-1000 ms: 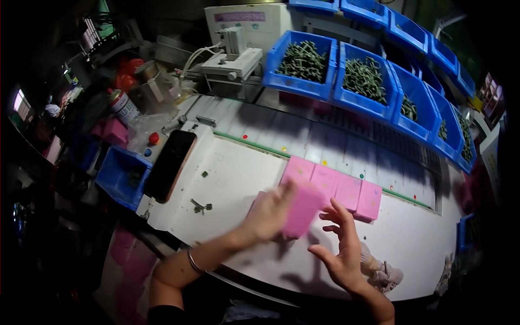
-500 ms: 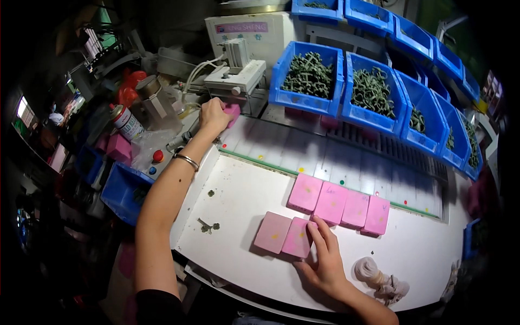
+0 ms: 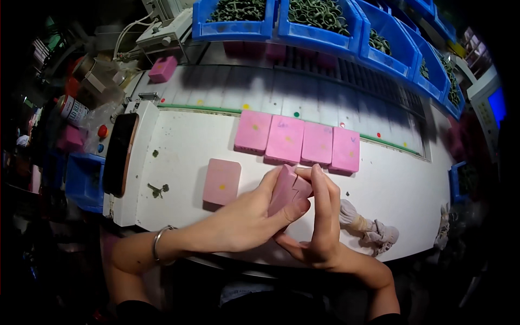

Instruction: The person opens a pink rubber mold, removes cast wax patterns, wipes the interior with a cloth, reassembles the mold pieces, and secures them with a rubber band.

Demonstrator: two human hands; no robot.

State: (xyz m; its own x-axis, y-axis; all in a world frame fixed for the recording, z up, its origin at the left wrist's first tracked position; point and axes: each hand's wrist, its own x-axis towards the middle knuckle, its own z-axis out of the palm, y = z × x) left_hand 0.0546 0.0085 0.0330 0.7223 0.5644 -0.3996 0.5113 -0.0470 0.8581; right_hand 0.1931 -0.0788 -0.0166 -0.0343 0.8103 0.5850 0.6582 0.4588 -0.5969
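Observation:
Both my hands are raised over the front of the white table, holding one pink rubber mould [image 3: 281, 189] tilted between them. A stepped seam line runs across its visible end. My left hand [image 3: 246, 219] wraps it from the left, thumb along the near side. My right hand [image 3: 323, 227] has its fingertips on the far right edge; part of its grip is hidden behind the mould. To the left lies a duller pink mould [image 3: 221, 181]. Beyond my hands several pink moulds [image 3: 285, 138] lie in a row, marked with yellow spots.
Another pink mould [image 3: 162, 69] sits by the grey machine [image 3: 170, 32] at the far left. Blue bins [image 3: 319, 33] of dark green pieces hang along the back. A phone [image 3: 120, 154] rests on the left rail; a bundled cloth [image 3: 374, 230] lies right. Green scraps [image 3: 157, 190] dot the table.
My left hand has let go of the mould by the machine and come back to the front. The right-hand mould of the near pair is now off the table in both hands. The view has shifted.

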